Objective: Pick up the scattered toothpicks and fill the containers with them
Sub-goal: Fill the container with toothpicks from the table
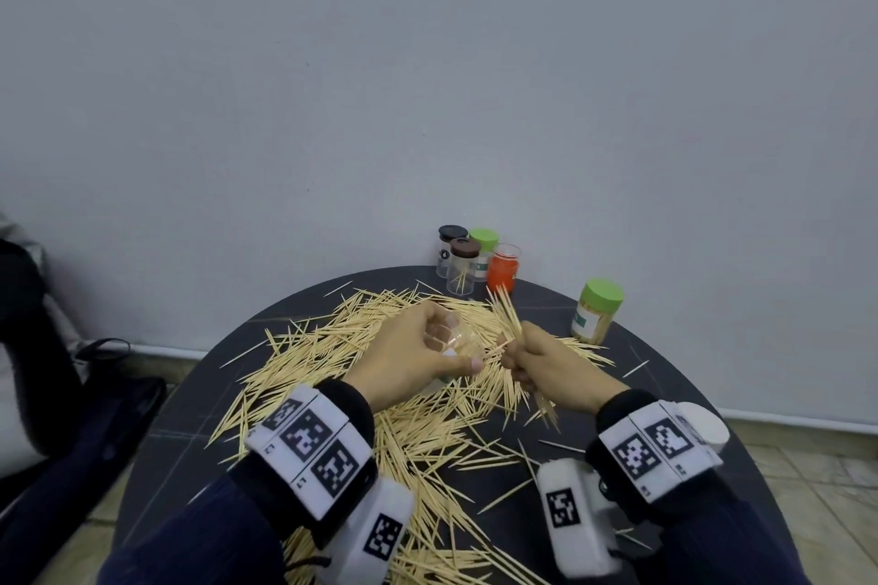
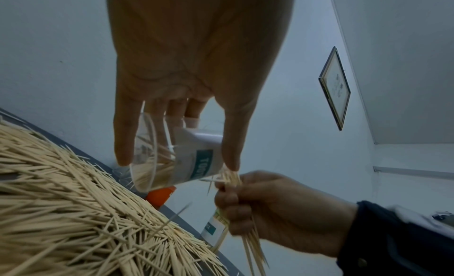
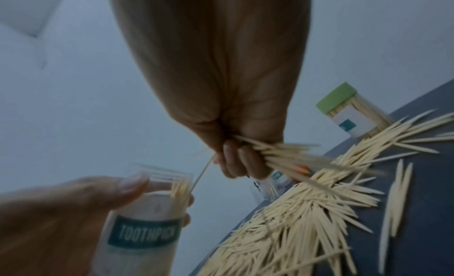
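My left hand (image 1: 418,347) grips a clear toothpick container (image 1: 463,340) with a white and teal label (image 2: 203,164), lidless, its mouth turned toward the right hand; a few toothpicks lie inside it (image 3: 178,188). Just right of it, my right hand (image 1: 546,361) clenches a bundle of toothpicks (image 1: 506,314) that sticks out above and below the fist (image 3: 282,155). Both hands hover over a big heap of loose toothpicks (image 1: 380,394) spread across the round dark table (image 1: 689,404).
At the table's back edge by the wall stand several containers: black-lidded (image 1: 449,247), brown-lidded (image 1: 463,266), green-lidded (image 1: 484,242) and an orange one (image 1: 504,271). A full green-lidded container (image 1: 596,316) stands at the right. A black chair (image 1: 62,394) is at left.
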### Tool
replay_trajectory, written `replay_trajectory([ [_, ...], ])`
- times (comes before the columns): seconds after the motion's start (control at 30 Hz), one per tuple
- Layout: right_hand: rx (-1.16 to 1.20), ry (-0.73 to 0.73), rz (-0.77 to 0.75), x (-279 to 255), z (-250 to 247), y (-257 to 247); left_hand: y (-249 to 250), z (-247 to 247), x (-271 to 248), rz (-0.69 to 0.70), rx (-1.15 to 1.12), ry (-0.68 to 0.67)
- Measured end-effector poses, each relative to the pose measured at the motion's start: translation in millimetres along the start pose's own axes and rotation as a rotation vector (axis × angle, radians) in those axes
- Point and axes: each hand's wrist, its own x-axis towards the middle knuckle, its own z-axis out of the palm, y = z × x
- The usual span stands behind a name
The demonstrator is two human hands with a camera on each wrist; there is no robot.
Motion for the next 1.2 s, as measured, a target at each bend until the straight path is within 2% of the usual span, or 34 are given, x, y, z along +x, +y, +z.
replay_trajectory([
  [0.17,0.204,0.001,-0.060,3,-1,-2,0,4,-1,0.003,-0.021,-0.044],
  [0.33,0.435,0.170,-0.190,3,-1,-9,0,7,-2,-0.017,-0.024,-0.111],
  [0.43,0.677,0.282,-0.317,0,-4,-18,1,9,-3,-0.016,-0.009,-0.160],
  [0.6,1.007,0.335,-0.382,-4,1,-30,3,14,-6,-0.027,-0.067,-0.242],
  [0.8,0.934,0.259,-0.352,-3,20,-27,7,13,-5,-0.019,-0.251,-0.204],
  [1.0,0.828,0.261,-0.365,-6,24,-28,8,10,-3,0.008,-0.380,-0.152],
  [1.2,0.818,0.197,-0.369,-8,28,-28,6,7,-2,0.052,-0.363,-0.140],
])
